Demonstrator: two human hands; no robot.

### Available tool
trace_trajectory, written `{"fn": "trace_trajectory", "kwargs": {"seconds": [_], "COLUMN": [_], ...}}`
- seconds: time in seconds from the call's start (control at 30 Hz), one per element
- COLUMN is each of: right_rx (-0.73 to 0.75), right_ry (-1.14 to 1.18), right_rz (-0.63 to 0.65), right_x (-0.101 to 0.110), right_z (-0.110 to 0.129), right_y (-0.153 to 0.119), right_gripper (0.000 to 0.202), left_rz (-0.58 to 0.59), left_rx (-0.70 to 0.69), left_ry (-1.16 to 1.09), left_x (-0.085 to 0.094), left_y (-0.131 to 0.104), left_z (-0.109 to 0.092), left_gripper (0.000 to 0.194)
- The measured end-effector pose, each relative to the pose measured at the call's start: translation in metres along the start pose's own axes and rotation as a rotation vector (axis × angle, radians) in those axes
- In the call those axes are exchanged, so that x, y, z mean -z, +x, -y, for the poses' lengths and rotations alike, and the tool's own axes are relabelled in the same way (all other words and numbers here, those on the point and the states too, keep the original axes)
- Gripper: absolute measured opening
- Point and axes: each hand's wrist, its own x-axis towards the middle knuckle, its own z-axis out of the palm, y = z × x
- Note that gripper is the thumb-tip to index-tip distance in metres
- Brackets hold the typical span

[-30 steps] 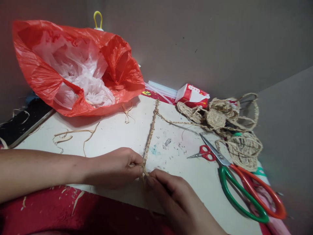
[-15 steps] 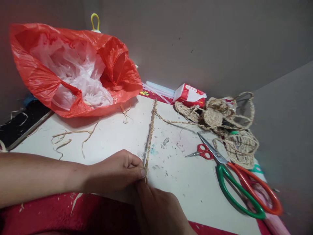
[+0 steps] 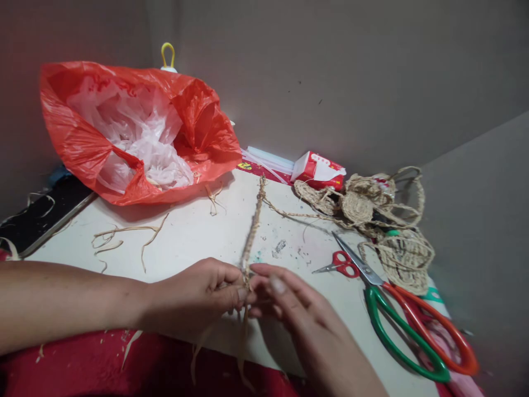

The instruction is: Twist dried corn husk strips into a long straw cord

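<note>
A thin braided straw cord (image 3: 254,226) runs from a knotted end on the white tabletop towards me. My left hand (image 3: 219,284) is closed, pinching the near end of the braid between thumb and fingers. Loose straw strands (image 3: 244,342) hang below that grip, over the table's near edge. On the cord's right side, my right hand (image 3: 301,309) has its fingers apart, their tips reaching to the braid beside the left thumb. Whether those tips touch a strand is hard to make out.
A red plastic bag (image 3: 86,132) holding white plastic stands at the back left. Coiled braided cord (image 3: 357,204) lies by a red tissue pack (image 3: 318,170). Small red scissors (image 3: 345,264) and large green-and-orange scissors (image 3: 374,281) rest at right. Straw scraps (image 3: 132,227) lie left.
My right hand has come up from below the braid's end to its right side, its fingers spreading. The left hand keeps its pinch. Loose strands now show hanging below. The view has shifted slightly.
</note>
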Motion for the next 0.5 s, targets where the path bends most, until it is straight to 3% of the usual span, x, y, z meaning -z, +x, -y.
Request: {"fn": "trace_trajectory", "kwargs": {"seconds": [0.07, 0.13, 0.27, 0.4, 0.5], "right_rx": [-0.104, -0.188, -0.179, -0.171, -0.186], "right_ry": [0.089, 0.132, 0.085, -0.020, -0.069], "right_rz": [0.188, 0.299, 0.313, 0.385, 0.366], "right_x": [-0.008, -0.012, -0.007, 0.000, -0.001], "right_z": [-0.007, -0.013, -0.019, -0.017, -0.015], "right_y": [0.004, 0.005, 0.010, 0.017, 0.016], "right_gripper": [0.033, 0.036, 0.038, 0.042, 0.044], "left_rz": [0.009, -0.021, -0.049, 0.026, 0.106], "left_rx": [0.000, 0.034, 0.075, 0.042, -0.002], "left_ry": [0.008, 0.056, 0.022, -0.049, -0.084], "left_x": [-0.002, -0.003, -0.001, 0.002, 0.005], "left_y": [0.000, -0.001, 0.000, 0.003, 0.002], "left_z": [0.000, 0.001, 0.006, 0.010, 0.010], "left_gripper": [0.028, 0.026, 0.024, 0.024, 0.030]}}
